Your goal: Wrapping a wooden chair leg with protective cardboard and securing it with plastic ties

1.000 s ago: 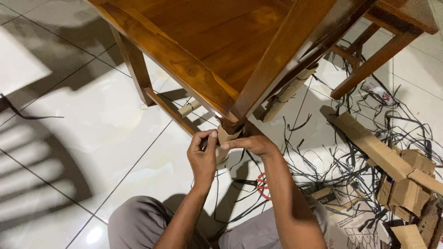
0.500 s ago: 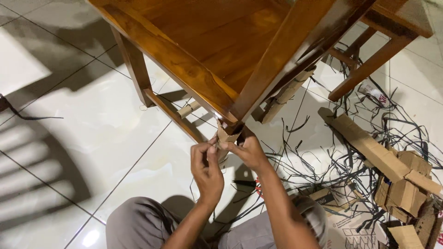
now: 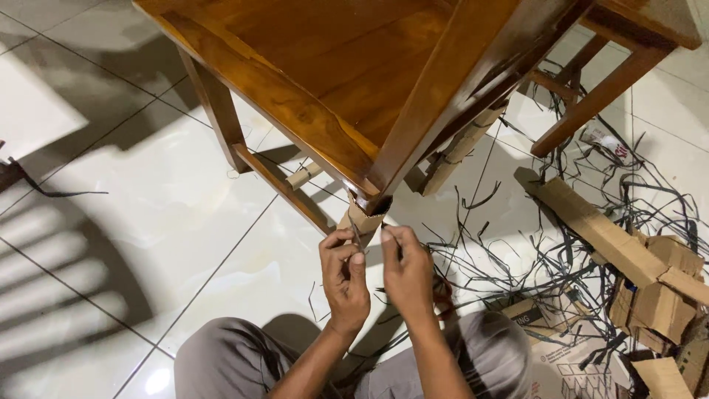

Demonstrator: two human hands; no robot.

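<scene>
A brown wooden chair (image 3: 317,89) stands on the white tiled floor in front of me. Its near leg is wrapped in a cardboard sleeve (image 3: 362,219). My left hand (image 3: 344,275) and my right hand (image 3: 405,267) are raised side by side just under that sleeve. Both pinch a thin dark strap (image 3: 357,238) that runs up to the cardboard. My knees in grey trousers show at the bottom of the view.
Several cut black straps (image 3: 561,251) lie tangled on the floor to the right. Cardboard pieces (image 3: 650,281) are piled at the right edge. Another chair leg with a cardboard sleeve (image 3: 461,148) stands behind. A second wooden frame (image 3: 613,81) is at the upper right.
Both hands have dropped slightly from the leg's cardboard and come closer together, fingers now pinching the thin strap below the sleeve.
</scene>
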